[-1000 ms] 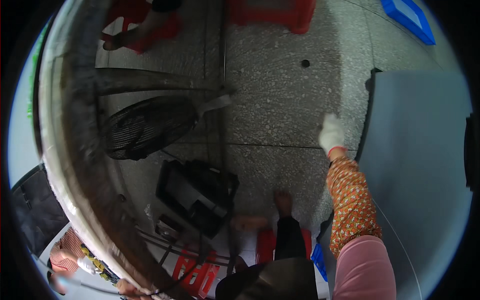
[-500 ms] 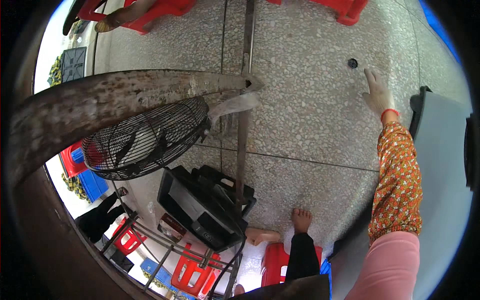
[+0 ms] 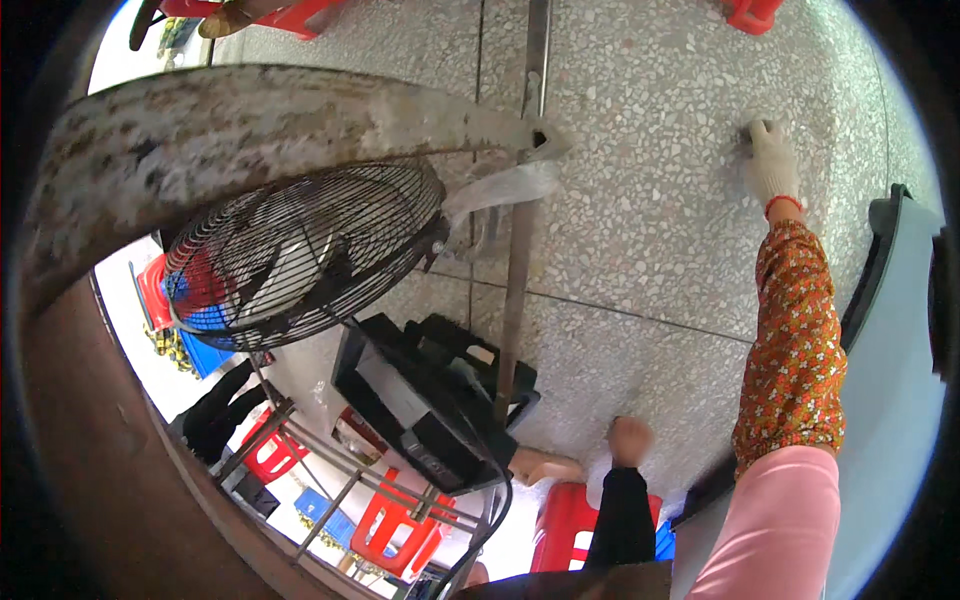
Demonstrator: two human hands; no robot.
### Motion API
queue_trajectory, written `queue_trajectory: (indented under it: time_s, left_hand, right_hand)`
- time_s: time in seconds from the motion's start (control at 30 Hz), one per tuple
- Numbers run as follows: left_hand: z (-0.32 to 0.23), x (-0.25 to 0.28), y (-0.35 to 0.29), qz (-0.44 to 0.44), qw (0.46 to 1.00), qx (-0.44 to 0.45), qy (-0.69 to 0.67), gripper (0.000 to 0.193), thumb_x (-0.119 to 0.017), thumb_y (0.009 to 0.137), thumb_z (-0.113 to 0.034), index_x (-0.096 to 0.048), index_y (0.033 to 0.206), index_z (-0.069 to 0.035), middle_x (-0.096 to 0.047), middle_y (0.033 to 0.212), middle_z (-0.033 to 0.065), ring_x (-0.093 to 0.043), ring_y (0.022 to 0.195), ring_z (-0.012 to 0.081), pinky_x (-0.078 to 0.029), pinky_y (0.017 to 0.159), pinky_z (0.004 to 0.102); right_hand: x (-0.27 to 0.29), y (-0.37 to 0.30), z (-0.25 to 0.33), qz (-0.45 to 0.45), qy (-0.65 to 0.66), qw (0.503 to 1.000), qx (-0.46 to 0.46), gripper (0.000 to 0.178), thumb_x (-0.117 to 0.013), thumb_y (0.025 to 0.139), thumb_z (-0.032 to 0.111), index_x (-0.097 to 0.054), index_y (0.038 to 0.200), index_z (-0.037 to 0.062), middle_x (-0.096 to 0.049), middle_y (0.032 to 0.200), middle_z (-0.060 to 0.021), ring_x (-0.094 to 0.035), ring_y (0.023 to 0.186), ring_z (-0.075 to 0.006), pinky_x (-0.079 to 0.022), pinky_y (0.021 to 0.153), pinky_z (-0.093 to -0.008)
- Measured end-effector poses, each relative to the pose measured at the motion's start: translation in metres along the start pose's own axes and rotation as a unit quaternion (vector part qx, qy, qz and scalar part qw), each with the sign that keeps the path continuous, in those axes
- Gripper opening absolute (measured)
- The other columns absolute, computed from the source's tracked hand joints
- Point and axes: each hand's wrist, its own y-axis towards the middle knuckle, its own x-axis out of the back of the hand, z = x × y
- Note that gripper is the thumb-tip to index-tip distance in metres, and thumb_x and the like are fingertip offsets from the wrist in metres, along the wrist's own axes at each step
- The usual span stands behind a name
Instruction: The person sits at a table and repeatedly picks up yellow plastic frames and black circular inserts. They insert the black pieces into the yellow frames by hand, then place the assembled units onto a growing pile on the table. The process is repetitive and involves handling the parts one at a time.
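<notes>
Glove (image 3: 777, 178), pale knit with a red cuff, covers right hand (image 3: 770, 160); arm reaches out straight over speckled floor (image 3: 630, 230). Small dark thing (image 3: 747, 132) sits at the fingertips on the floor, mostly hidden by them, edges blurred. Fingers look curled downward at it; cannot tell whether they grip it or only touch it. Left hand out of view, state unknown.

Handling, judged: dark thing looks small, so probably light, one-hand load. Likely stiff rather than floppy, but material can't be read. No sign of it being fragile. Low profile against a flat floor makes it awkward to get under; best hold is a pinch on opposite sides of its rim, thumb against fingertips. Knit fabric may dull feel, and could slip a bit if the surface is smooth.

Around the right arm: orange floral oversleeve (image 3: 795, 350), pink sleeve (image 3: 775, 520) above it, grey-blue panel (image 3: 895, 340) just beside on the right. Bare foot (image 3: 630, 440) near lower middle, blurred. Well apart, to the left: black fan (image 3: 300, 255) with wire guard, worn beam (image 3: 280, 125) over its upper edge, upright-looking metal bar (image 3: 518, 270), black box (image 3: 420, 420), red stool (image 3: 400, 530) below.
</notes>
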Motion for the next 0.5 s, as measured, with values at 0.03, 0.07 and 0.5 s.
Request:
queue_trajectory:
  time_s: [0.03,0.07,0.5]
  left_hand:
    - [0.000,0.000,0.000,0.001,1.000,-0.003,-0.002,0.021,-0.040,0.114,-0.013,-0.049,0.128,-0.002,-0.049,0.123,0.0107,-0.045,0.118,0.0215,-0.036,0.110,0.0372]
    - [-0.001,0.006,0.000,0.004,1.000,-0.001,-0.003,0.020,-0.040,0.114,-0.013,-0.049,0.128,-0.002,-0.049,0.123,0.0105,-0.045,0.117,0.0212,-0.036,0.110,0.0369]
    - [-0.003,0.059,-0.033,0.015,0.996,-0.042,-0.083,0.017,-0.041,0.115,-0.012,-0.050,0.127,-0.004,-0.049,0.120,0.0075,-0.045,0.114,0.0170,-0.038,0.107,0.0341]
  right_hand:
    - [0.004,-0.014,0.010,0.017,-0.026,0.999,-0.025,0.041,-0.061,0.091,0.009,-0.059,0.132,0.0094,-0.058,0.136,-0.0219,-0.062,0.119,-0.0482,-0.053,0.101,-0.0542]
    - [0.008,-0.028,0.017,0.035,-0.051,0.997,-0.050,0.036,-0.063,0.090,0.011,-0.061,0.126,0.0076,-0.060,0.130,-0.0233,-0.062,0.117,-0.0487,-0.054,0.099,-0.0547]
    - [0.149,-0.502,0.173,0.356,0.349,0.866,-0.030,0.032,-0.075,0.083,0.026,-0.063,0.100,0.0021,-0.064,0.103,-0.0272,-0.064,0.097,-0.0477,-0.054,0.084,-0.0556]
